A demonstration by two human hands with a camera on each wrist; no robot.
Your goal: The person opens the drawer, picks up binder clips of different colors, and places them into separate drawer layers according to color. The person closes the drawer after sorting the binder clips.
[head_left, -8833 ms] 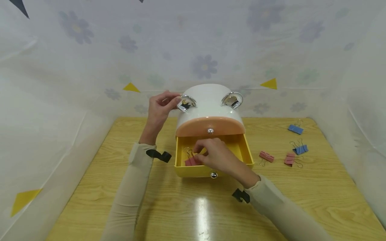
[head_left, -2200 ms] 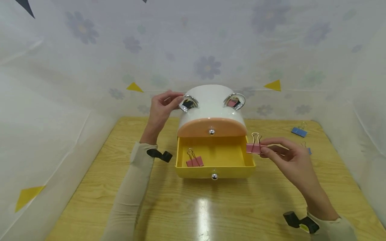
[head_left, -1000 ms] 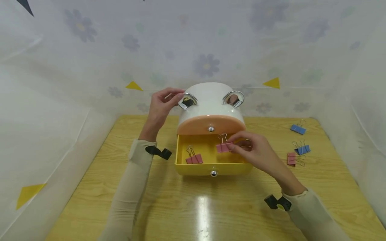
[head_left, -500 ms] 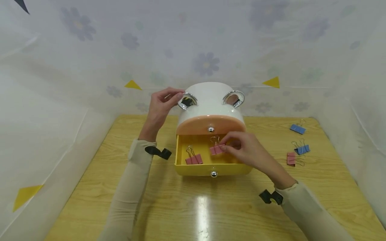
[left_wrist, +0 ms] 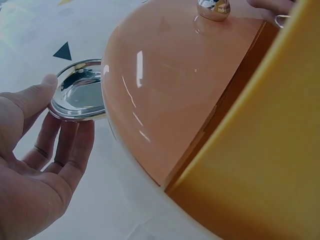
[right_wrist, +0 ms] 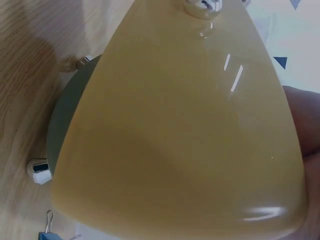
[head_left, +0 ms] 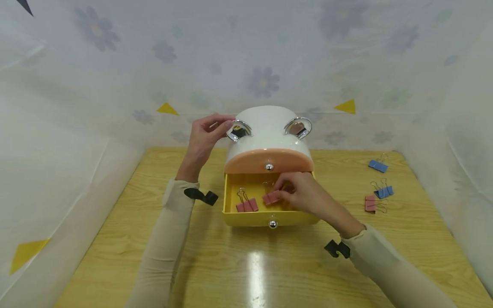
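Head view showing right hand (head_left: 304, 197) pinching a pink binder clip (head_left: 271, 197) low inside the open yellow drawer (head_left: 246, 219), just right of a second pink clip (head_left: 247, 205) already lying there; left hand (head_left: 203, 139) steadying the white organizer (head_left: 265, 128), fingertips pinching its chrome ear (head_left: 239, 130). Advisable: lowering flat onto the drawer floor before releasing, keeping clear of the neighbouring clip. Clip's long axis running roughly left to right, wire handles pointing toward the drawer's back.

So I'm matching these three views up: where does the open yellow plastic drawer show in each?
Head: yellow plastic drawer sits centre, pulled out under the peach upper drawer front.
Left wrist: its yellow side wall fills the right and lower right.
Right wrist: its front fills most of the frame, close up.
Shared landmark: the drawer's chrome knob.
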